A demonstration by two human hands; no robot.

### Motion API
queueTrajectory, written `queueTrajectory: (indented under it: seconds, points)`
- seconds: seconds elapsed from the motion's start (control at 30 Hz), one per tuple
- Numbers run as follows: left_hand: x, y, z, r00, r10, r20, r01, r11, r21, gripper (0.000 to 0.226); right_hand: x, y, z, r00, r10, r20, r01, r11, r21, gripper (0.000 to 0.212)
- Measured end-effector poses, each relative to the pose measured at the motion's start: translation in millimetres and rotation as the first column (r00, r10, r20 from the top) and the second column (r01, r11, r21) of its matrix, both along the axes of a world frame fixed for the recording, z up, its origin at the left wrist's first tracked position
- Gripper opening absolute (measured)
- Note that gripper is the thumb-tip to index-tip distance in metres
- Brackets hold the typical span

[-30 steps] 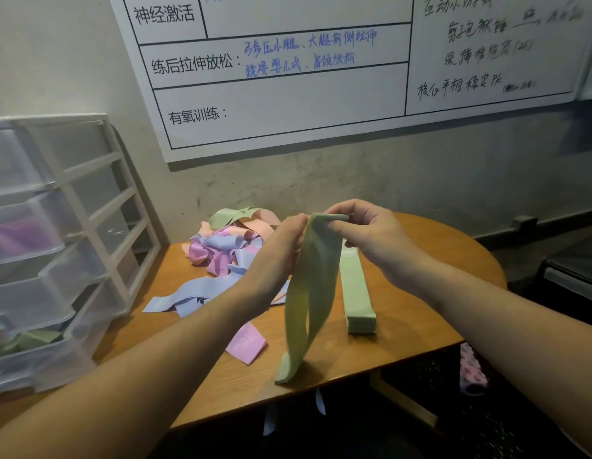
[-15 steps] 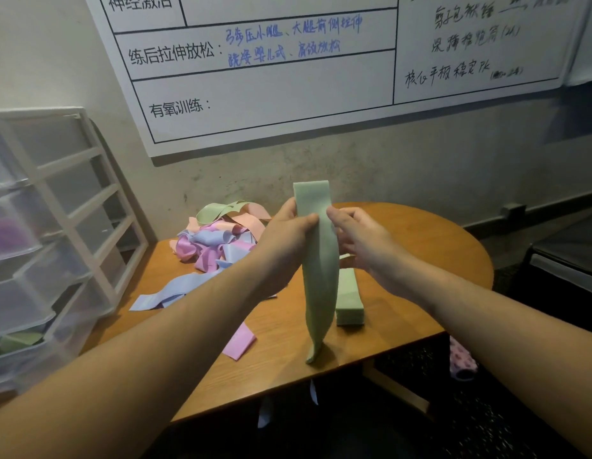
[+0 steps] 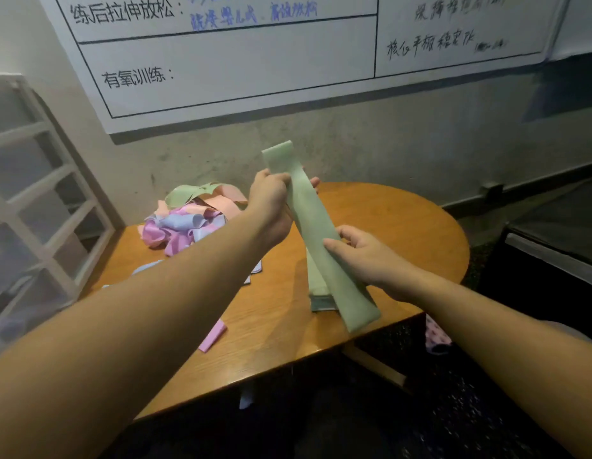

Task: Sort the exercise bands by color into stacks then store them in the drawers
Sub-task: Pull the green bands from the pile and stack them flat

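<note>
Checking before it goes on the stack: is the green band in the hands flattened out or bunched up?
Flattened: the green band runs straight and smooth between the left hand near its top and the right hand lower down.

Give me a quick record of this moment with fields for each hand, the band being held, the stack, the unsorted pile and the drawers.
left hand: grips the green band near its top
right hand: holds the band lower down
green band: flattened, slanting above the table
green stack: on the table behind the band
unsorted pile: pink, purple, blue and green bands, far left of the table
drawer unit: left of the table
</note>
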State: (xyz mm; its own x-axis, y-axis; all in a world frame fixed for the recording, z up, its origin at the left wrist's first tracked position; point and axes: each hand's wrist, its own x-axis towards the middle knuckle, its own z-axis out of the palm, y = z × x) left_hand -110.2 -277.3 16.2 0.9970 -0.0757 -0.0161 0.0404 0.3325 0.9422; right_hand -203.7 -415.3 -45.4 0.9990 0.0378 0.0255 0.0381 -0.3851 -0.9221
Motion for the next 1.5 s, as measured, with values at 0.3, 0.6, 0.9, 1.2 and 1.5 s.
queueTrajectory:
  seconds: [0.3, 0.6, 0.9, 1.2, 1.5]
  points:
    - [51, -23, -34, 0.998, 0.044, -0.038, -0.040, 0.994, 0.098, 0.012, 11, -18, -30, 0.981, -0.146, -0.130, 0.143, 0.989, -0.030, 0.024]
    - [89, -23, -64, 0.990, 0.108, -0.095, -0.078, 0.958, 0.276, 0.025, 13, -21, -19, 0.978, -0.070, -0.198, 0.116, 0.966, 0.232, 0.037]
    - [113, -21, -89, 0.990, 0.070, -0.123, -0.023, 0.937, 0.347, 0.014, 33, -20, -22, 0.961, -0.051, -0.273, 0.115, 0.967, 0.225, 0.016]
    - [133, -31, -115, 0.995, 0.065, -0.072, -0.003, 0.762, 0.647, 0.036, 49, -20, -39, 0.949, 0.052, -0.311, -0.037, 0.998, 0.053, 0.041]
    - [140, -30, -131, 0.996, 0.037, -0.083, 0.037, 0.675, 0.737, 0.036, 57, -23, -63, 0.956, 0.063, -0.285, -0.126, 0.970, -0.208, 0.025]
